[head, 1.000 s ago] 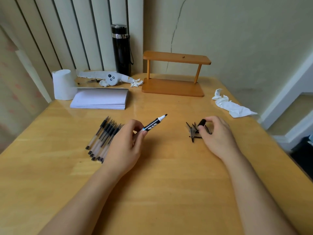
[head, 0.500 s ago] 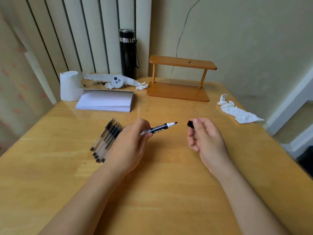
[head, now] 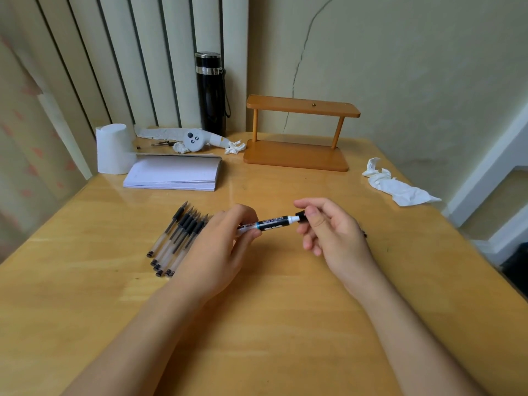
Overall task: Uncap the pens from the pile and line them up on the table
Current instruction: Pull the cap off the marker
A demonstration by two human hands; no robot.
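My left hand point(head: 221, 247) grips a black-and-white whiteboard marker point(head: 271, 223) by its rear end, holding it level above the wooden table point(head: 257, 324). My right hand point(head: 331, 232) pinches the marker's black cap point(head: 301, 217), which sits against the marker's white tip. Several uncapped clear pens with black grips point(head: 178, 238) lie side by side on the table just left of my left hand. The loose caps behind my right hand are almost wholly hidden.
At the back stand a white paper roll point(head: 113, 148), a stack of white paper point(head: 174, 172), a white controller point(head: 197, 140), a black flask point(head: 210, 94) and a small wooden shelf point(head: 298, 132). A crumpled tissue point(head: 397, 187) lies at the right.
My right hand lifted the black cap from the cap pile and brought it left onto the marker's tip. My left hand lowered the marker to level.
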